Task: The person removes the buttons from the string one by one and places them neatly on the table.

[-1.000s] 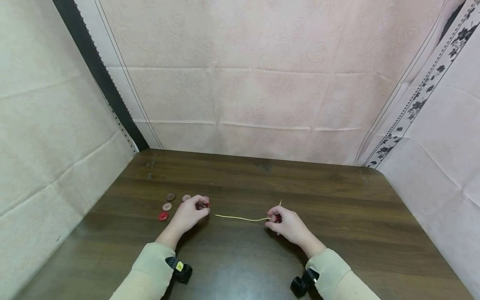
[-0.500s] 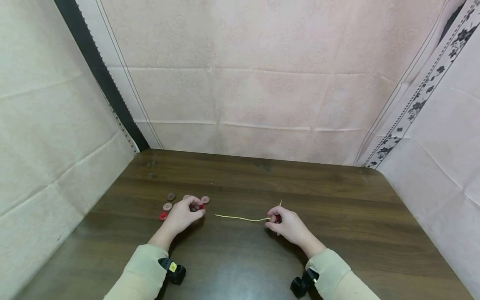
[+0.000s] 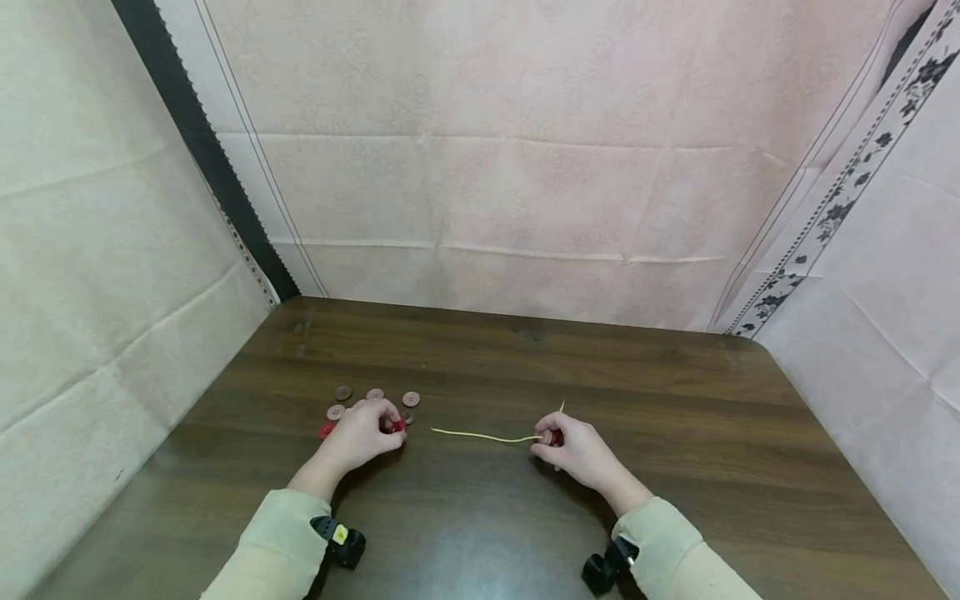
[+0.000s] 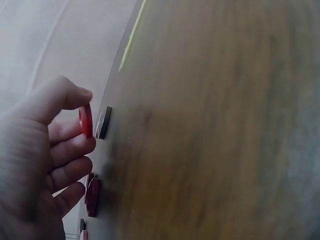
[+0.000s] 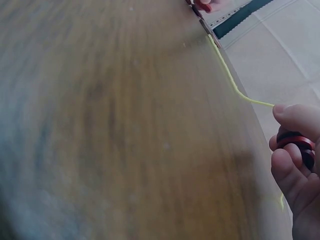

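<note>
My left hand (image 3: 360, 435) pinches a red button (image 4: 86, 121) between thumb and fingers, just above the table. The button stands on edge in the left wrist view. On the right, my right hand (image 3: 579, 450) holds several red and dark buttons (image 5: 296, 142) in a bunch, partly hidden by the fingers. From that hand a yellow cord (image 3: 480, 434) runs left across the table, and a short end sticks out behind the hand. Whether the cord passes through every held button is hidden.
Loose buttons lie around the left hand: a brown one (image 3: 342, 392), pale pink ones (image 3: 411, 399) and a dark one (image 3: 408, 417). Another red button (image 3: 326, 430) is partly covered by the hand. Pale cloth (image 3: 480, 192) hangs behind the wooden table (image 3: 480, 533).
The left hand has drawn back and to the left with the red button, uncovering a pink button and a dark one. The right hand and cord have stayed still.
</note>
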{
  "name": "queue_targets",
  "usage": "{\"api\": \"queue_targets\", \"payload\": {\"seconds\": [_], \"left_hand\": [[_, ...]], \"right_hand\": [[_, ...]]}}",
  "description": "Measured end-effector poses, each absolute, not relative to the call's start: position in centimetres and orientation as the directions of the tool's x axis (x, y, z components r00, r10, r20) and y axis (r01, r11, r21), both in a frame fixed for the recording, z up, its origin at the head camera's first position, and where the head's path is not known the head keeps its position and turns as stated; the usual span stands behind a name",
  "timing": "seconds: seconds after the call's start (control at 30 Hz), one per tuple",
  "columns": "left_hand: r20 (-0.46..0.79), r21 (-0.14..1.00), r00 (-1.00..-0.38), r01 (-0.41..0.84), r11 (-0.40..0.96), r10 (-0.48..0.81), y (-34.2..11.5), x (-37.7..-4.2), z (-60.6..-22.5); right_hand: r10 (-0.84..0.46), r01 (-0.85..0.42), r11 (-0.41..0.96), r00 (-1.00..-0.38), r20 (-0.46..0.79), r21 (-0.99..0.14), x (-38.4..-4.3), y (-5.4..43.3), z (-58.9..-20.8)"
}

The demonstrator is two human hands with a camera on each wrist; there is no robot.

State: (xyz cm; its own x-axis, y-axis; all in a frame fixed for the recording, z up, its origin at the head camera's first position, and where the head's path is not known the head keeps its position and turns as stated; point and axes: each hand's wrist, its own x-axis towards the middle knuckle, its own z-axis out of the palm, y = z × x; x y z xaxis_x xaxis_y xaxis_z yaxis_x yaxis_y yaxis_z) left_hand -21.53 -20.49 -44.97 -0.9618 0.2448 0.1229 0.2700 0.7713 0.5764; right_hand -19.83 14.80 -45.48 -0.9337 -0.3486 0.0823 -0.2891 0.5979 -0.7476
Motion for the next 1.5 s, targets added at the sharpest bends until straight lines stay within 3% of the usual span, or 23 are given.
{"api": "queue_targets", "payload": {"seconds": [0.67, 0.97, 1.23, 1.5], "left_hand": [[0.189, 0.31, -0.917, 0.396, 0.865, 0.352, -20.3, -21.3, -45.0], [0.211, 0.339, -0.913, 0.403, 0.85, 0.349, -20.2, -21.4, -45.1], [0.254, 0.447, -0.913, 0.403, 0.799, 0.319, -19.7, -21.5, -44.9], [0.218, 0.559, -0.931, 0.364, 0.745, 0.292, -18.1, -21.4, -44.6]], "right_hand": [[-0.35, -0.289, 0.592, -0.933, 0.082, -0.752, -19.8, 14.8, -45.5], [-0.349, -0.288, 0.584, -0.933, 0.086, -0.758, -19.8, 14.9, -45.6], [-0.349, -0.279, 0.565, -0.934, 0.082, -0.776, -19.8, 14.8, -45.7], [-0.351, -0.282, 0.579, -0.933, 0.078, -0.765, -19.9, 14.7, -45.7]]}}
